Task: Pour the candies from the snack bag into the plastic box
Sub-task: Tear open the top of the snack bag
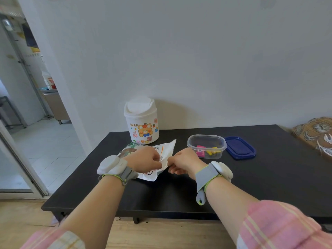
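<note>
Left hand (pixel 145 159) and right hand (pixel 183 161) both pinch the snack bag (pixel 166 150) between them.

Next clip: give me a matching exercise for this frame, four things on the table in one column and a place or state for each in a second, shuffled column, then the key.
Things
1. snack bag
2. plastic box
3. blue lid
4. bear bin

Places or states
A. lying flat at the right of the box, off it
B. standing at the back of the table by the wall, its swing top closed
C. pinched at its near edge by the left hand and the right hand
D. open, with a few pink and yellow candies inside

Pairs: 1-C, 2-D, 3-A, 4-B
</note>
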